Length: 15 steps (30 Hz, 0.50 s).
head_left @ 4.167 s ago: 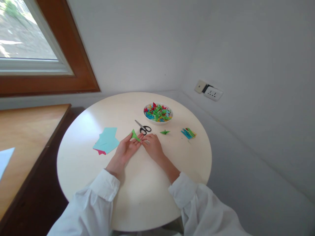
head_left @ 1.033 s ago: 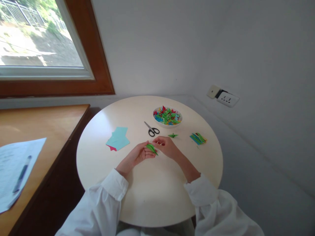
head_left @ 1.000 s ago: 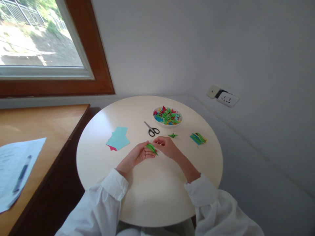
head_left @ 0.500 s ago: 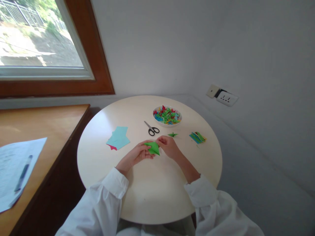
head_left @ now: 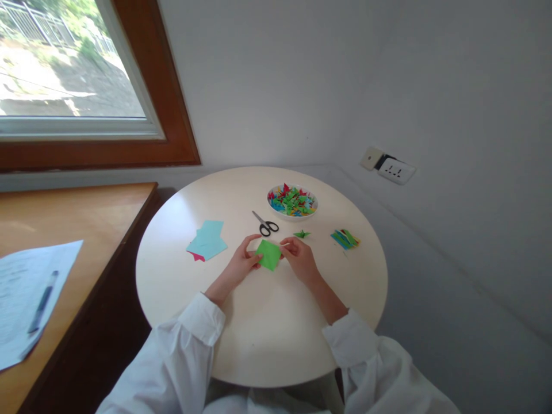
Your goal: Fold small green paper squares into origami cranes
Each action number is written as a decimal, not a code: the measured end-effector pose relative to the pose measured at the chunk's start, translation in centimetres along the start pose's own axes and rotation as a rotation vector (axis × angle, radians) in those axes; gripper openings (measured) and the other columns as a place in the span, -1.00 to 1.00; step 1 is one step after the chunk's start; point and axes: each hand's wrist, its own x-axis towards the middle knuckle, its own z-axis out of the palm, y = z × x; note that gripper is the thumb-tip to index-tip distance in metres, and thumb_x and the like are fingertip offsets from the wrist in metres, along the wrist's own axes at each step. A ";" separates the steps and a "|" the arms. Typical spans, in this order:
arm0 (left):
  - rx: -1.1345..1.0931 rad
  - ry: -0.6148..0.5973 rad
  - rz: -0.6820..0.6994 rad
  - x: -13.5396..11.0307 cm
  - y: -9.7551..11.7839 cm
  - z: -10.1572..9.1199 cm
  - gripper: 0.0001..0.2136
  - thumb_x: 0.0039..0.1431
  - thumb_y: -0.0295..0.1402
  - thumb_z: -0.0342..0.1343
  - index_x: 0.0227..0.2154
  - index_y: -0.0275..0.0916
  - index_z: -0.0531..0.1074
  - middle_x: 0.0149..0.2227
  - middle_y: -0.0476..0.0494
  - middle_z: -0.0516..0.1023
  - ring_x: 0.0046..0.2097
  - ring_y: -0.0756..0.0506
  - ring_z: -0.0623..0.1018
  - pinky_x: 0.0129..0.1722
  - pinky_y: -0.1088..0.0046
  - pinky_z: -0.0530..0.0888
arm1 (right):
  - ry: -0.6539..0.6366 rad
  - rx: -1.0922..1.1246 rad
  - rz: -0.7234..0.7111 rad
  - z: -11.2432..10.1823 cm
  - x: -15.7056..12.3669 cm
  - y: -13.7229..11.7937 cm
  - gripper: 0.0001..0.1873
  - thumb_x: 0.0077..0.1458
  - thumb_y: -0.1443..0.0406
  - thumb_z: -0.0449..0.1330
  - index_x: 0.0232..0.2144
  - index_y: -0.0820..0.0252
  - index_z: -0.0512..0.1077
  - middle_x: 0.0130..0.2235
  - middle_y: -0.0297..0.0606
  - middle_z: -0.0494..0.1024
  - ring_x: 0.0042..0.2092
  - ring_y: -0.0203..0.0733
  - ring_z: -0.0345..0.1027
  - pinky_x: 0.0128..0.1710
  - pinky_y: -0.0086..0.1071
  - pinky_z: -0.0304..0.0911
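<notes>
The person I am watching works at a round cream table (head_left: 263,339), both arms in white sleeves (head_left: 175,345), and a square of green paper (head_left: 268,255) is stretched between the two hands over the middle of the tabletop, one corner pointing toward the person. The left hand (head_left: 238,264) grips its nine o'clock side, thumb on the near face and forefinger arched up and away. The right hand (head_left: 301,260) has its fingertips pinched at the three o'clock corner. Taking that sheet as the centre of a dial, with twelve away from the person, I see black-handled scissors (head_left: 268,228) near it at twelve, and a white bowl (head_left: 294,218) farther out at one, filled with folded paper pieces (head_left: 291,201) in green, red, blue and yellow. A folded green figure (head_left: 302,234) lies at two, just beyond the right hand. Between two and three sits a small pile of coloured strips (head_left: 345,238). Between nine and ten, pale blue sheets (head_left: 208,240) overlap, and a pink piece (head_left: 197,257) pokes out from under them.
</notes>
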 end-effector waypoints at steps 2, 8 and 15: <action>0.046 0.002 0.034 0.0 -0.1 0.0 -0.59 -0.09 -0.37 0.21 -0.12 -0.23 0.32 -0.55 -0.01 0.48 -0.58 0.08 0.36 -0.59 0.62 0.16 | -0.023 -0.059 -0.042 -0.2 -0.3 0.2 -0.87 -0.05 0.23 0.12 -0.44 0.18 0.35 -0.51 -0.33 0.46 -0.47 -0.26 0.36 -0.43 -0.39 0.29; 0.219 0.035 0.114 0.2 -0.6 0.0 -0.81 -0.08 -0.48 0.13 -0.32 -0.30 0.46 -0.68 0.08 0.35 -0.66 0.12 0.18 -0.64 0.61 0.06 | -0.086 -0.409 -0.343 -0.4 -1.3 0.6 -0.76 0.02 0.41 0.00 -0.33 0.15 0.45 -0.31 -0.20 0.52 -0.25 -0.17 0.36 -0.21 -0.26 0.28; 0.233 0.030 0.169 0.4 -0.7 0.1 -0.79 -0.14 -0.56 0.12 -0.37 -0.30 0.51 -0.44 -0.08 0.53 -0.44 0.00 0.41 -0.44 0.56 0.30 | -0.109 -0.672 -0.587 -0.4 -2.1 0.3 -0.60 -0.10 0.52 0.06 -0.23 0.09 0.47 -0.08 -0.14 0.38 0.00 -0.05 0.18 -0.01 -0.10 0.15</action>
